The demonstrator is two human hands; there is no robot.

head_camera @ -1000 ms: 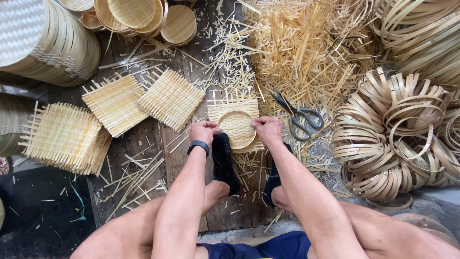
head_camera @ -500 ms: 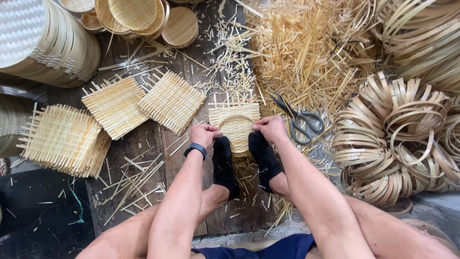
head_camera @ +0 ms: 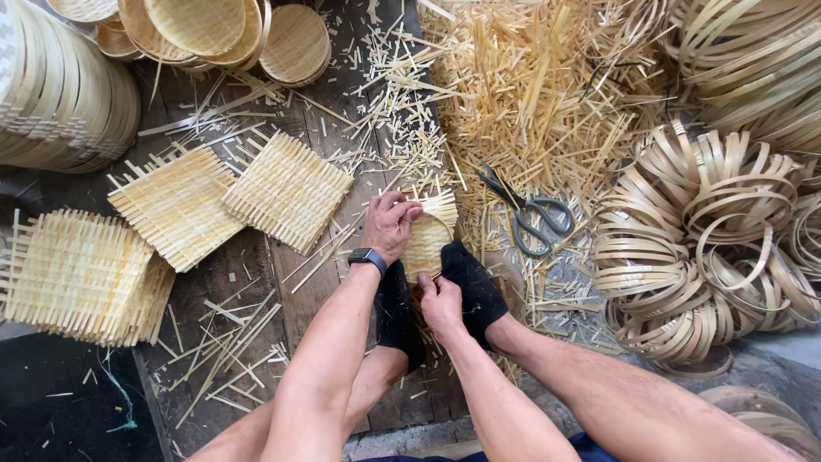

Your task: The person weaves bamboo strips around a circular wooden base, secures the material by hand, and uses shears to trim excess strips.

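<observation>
- Shallow woven bamboo trays (head_camera: 201, 26) lay nested at the upper left of the frame, with nothing in the topmost one.
- At centre frame, the left hand (head_camera: 389, 224) curled over the top edge of a small woven bamboo mat (head_camera: 430, 244), fingers closed on it.
- The right hand (head_camera: 440, 304) pinched the mat's lower edge between two black-socked feet (head_camera: 475, 287).
- Square woven mats (head_camera: 286, 188) lay at left on the dark plank floor (head_camera: 256, 274).
- Scissors (head_camera: 530, 214) rested among the bamboo offcuts (head_camera: 530, 94); coiled bamboo hoops (head_camera: 710, 248) were heaped at right.
</observation>
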